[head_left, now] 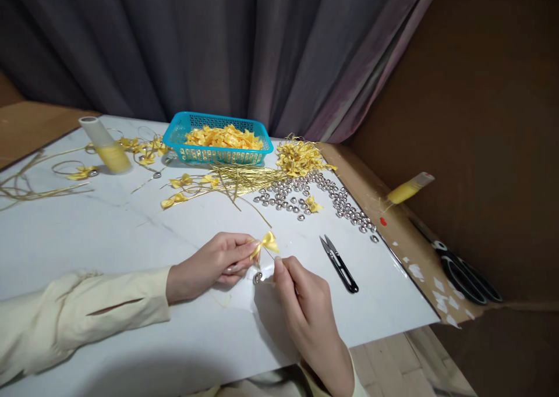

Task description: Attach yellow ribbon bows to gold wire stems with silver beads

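Note:
A yellow ribbon bow (269, 242) is pinched between the thumb and fingers of my left hand (225, 260). My right hand (301, 295) is closed just to the right, its thumb and forefinger pinching a thin cord that runs up to the bow. Beneath the bow hangs a silver bell-like bead (257, 277), close to my left fingertips. To the right of my right hand lies a pair of black thread snips (339, 264), blades pointing away. Past my hands are a spread of silver beads (301, 217) and a bundle of gold cords (244, 178).
A blue basket (174, 130) of yellow bows stands at the back, beside a pile of corded bows (301, 157). A thread cone (107, 145) stands at the left. Another thread spool (409, 188) and black-handled scissors (463, 275) lie on cardboard beyond the right table edge.

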{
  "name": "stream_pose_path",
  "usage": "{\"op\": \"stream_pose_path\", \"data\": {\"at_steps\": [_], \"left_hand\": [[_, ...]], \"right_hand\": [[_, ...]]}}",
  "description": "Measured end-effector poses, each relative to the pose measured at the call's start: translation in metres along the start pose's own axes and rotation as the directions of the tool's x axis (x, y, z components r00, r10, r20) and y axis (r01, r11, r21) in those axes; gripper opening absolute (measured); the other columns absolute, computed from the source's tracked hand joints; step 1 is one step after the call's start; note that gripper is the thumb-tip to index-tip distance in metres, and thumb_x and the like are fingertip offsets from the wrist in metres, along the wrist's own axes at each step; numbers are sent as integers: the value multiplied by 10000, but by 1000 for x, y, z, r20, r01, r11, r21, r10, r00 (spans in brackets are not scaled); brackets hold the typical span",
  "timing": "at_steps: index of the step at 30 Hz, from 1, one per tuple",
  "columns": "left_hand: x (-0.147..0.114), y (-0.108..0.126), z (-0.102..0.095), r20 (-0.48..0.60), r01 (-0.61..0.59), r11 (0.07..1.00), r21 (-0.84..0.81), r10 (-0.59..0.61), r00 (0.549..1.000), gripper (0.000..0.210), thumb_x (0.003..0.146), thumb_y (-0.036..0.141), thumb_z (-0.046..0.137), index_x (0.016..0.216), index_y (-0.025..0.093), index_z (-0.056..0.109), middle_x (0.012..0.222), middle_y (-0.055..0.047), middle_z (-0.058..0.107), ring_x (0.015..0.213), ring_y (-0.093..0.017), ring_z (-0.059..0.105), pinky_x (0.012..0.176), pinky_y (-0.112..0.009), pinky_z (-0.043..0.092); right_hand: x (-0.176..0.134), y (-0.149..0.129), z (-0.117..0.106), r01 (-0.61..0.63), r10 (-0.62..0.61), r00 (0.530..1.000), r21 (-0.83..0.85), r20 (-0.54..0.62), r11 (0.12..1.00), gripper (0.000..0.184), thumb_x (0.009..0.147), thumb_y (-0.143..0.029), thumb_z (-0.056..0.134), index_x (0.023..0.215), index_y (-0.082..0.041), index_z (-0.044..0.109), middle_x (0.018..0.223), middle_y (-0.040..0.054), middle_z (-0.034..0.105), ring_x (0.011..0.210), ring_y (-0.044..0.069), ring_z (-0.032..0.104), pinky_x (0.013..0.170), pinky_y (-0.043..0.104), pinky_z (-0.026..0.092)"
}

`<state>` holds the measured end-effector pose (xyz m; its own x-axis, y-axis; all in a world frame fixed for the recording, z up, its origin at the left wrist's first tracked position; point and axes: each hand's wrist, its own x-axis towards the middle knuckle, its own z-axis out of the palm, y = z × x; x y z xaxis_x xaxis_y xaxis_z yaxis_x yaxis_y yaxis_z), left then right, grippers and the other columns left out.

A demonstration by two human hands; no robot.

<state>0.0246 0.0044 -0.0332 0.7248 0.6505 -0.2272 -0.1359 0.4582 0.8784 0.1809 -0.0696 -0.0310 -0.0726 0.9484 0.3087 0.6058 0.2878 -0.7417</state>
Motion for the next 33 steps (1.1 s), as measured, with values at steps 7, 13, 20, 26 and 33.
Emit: {"op": "stream_pose_path", "data": {"at_steps": [7, 13, 20, 26, 33], "left_hand": [[-1, 0, 0, -1, 0, 1000, 10, 0, 1000, 342, 818, 386, 599, 640, 142, 438, 497, 93, 307, 397, -18, 166, 366, -158, 108], [0, 0, 0, 1, 18, 999, 33, -18, 1000, 366, 817, 421, 596, 644, 143, 433, 507, 93, 292, 409, -22, 164, 376, -169, 101], [0, -1, 0, 6, 13, 996, 84, -13, 1000, 340, 840, 413, 565, 669, 150, 434, 513, 100, 268, 414, -27, 140, 380, -178, 95], [1, -5, -2, -10, -18, 983, 182, 20, 1000, 335, 862, 423, 512, 675, 162, 417, 524, 94, 295, 422, -39, 164, 387, -186, 125], [-4, -10, 0, -92, -102, 782, 615, 199, 976, 352, 932, 379, 363, 651, 172, 403, 564, 62, 348, 506, -81, 295, 477, -206, 281]], "right_hand": [[0, 0, 0, 7, -7, 1000, -23, -5, 1000, 277, 947, -194, 347, 670, -201, 325, 567, -55, 335, 495, 83, 319, 493, 216, 260], [0, 0, 1, 17, -17, 1000, -61, 7, 998, 276, 942, -179, 330, 670, -207, 300, 565, -53, 319, 488, 87, 309, 483, 215, 258], [3, 1, 5, 72, -73, 997, -153, -3, 986, 264, 920, -141, 319, 672, -216, 268, 546, -58, 295, 463, 94, 285, 470, 221, 250], [3, 1, 3, 44, -39, 999, -165, 36, 985, 251, 920, -143, 306, 679, -215, 291, 539, -55, 321, 454, 99, 310, 463, 221, 255], [2, 1, 6, 84, -75, 996, -258, 42, 963, 249, 918, -138, 302, 680, -207, 329, 544, -40, 376, 455, 107, 378, 479, 224, 277]]}}
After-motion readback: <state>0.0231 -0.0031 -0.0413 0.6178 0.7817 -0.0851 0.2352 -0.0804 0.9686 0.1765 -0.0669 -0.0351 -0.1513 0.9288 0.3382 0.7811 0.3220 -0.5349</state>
